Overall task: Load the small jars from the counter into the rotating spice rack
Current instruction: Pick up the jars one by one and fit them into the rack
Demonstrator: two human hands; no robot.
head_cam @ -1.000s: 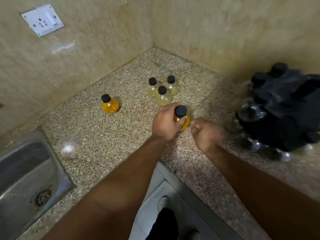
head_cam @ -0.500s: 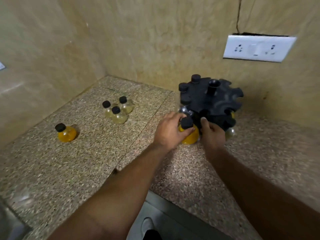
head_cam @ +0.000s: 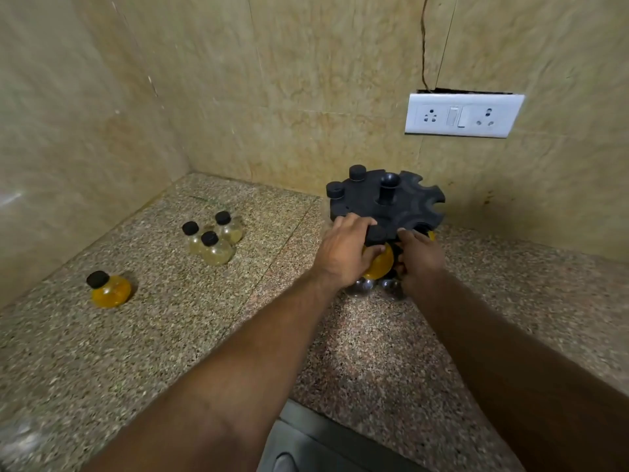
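The black rotating spice rack (head_cam: 405,202) stands on the granite counter (head_cam: 204,328) by the back wall, with two jar caps showing in its top slots. My left hand (head_cam: 343,253) grips a round orange jar (head_cam: 381,264) with a black cap, its neck set into a front slot of the rack. My right hand (head_cam: 420,255) rests against the rack's front edge beside that jar. Three pale jars (head_cam: 212,238) with black caps stand clustered to the left. Another orange jar (head_cam: 109,289) stands alone further left.
Tiled walls meet in a corner behind the jars. A white socket plate (head_cam: 463,114) hangs on the back wall above the rack. The counter's front edge (head_cam: 340,420) runs below my arms, with floor beneath. Clear jars hang low on the rack (head_cam: 364,287).
My left hand carried the orange jar from the counter to the rack and lifted it into a front slot. My right hand moved onto the rack's edge. The view swung right.
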